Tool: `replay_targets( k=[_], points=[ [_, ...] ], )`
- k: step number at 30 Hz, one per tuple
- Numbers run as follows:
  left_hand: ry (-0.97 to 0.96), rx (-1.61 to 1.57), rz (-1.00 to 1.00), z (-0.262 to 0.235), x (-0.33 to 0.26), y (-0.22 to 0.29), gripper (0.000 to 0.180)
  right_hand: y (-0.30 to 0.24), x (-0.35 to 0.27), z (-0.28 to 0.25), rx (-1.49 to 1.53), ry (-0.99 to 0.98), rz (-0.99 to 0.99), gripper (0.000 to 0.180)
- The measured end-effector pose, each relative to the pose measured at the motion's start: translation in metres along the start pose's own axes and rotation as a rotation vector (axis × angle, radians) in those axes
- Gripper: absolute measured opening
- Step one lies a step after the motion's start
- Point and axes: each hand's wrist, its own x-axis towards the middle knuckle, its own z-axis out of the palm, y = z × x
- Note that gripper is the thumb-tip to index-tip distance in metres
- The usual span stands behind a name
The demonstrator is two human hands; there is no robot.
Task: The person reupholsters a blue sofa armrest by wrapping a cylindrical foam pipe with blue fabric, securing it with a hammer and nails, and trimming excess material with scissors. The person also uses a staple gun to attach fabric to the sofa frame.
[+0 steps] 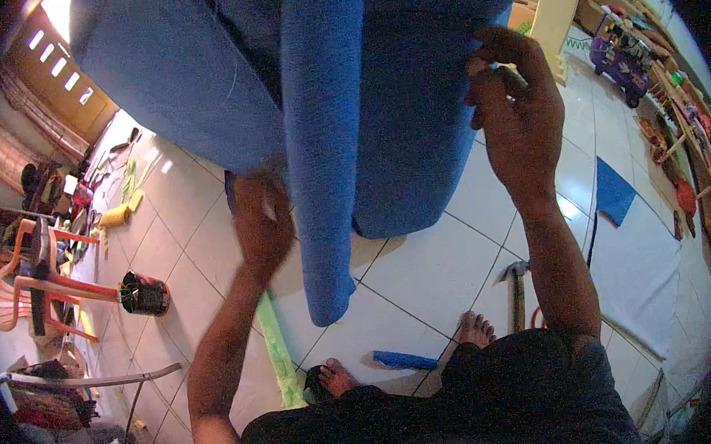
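We see a large blue fabric-covered upholstered piece (380, 96) filling the upper frame. Our right hand (517, 120) pinches its fabric edge at three o'clock; our blurred left hand (261, 220) presses it at eight o'clock, grip unclear. A hammer (515, 293) lies on the white tiled floor (425, 275) at five o'clock.

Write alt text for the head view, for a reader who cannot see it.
A person's two bare hands work on a large blue fabric-covered furniture piece: the right hand pinches its edge, the blurred left hand presses its underside. Below, on the white tiled floor, lie a hammer, a green strip and a blue scrap.
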Motion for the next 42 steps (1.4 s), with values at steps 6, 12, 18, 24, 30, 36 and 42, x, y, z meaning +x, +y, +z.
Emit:
replay_targets(
  k=[6, 12, 18, 24, 30, 36, 42],
  points=[
    [-1.397, 0.373, 0.279, 0.022, -0.264, -0.03, 0.042, 0.037, -0.018, -0.007, 0.005, -0.053, 0.116, 0.018],
    [-1.664, 0.018, 0.309, 0.057, -0.36, 0.045, 0.059, 0.044, -0.027, -0.005, -0.012, -0.115, 0.145, 0.013],
    [-1.592, -0.173, -0.473, 0.055, -0.238, -0.031, 0.051, 0.039, -0.028, -0.008, 0.135, -0.139, 0.307, 0.011],
    [-1.126, -0.161, -0.28, -0.013, -0.129, -0.018, 0.042, 0.041, -0.026, -0.016, 0.152, -0.274, 0.289, 0.01],
    [-1.182, -0.53, -0.021, -0.048, -0.098, 0.033, 0.036, -0.009, -0.046, -0.015, 0.224, -1.0, -0.152, 0.021],
    [-1.447, -0.361, 0.077, -0.08, -0.03, 0.103, 0.036, -0.027, -0.073, 0.011, 0.262, -1.243, -0.228, 0.027],
    [-0.929, 0.066, 0.215, -0.169, -0.017, 0.241, 0.048, -0.066, -0.056, -0.012, 0.349, -1.135, -0.447, 0.021]
  ],
)
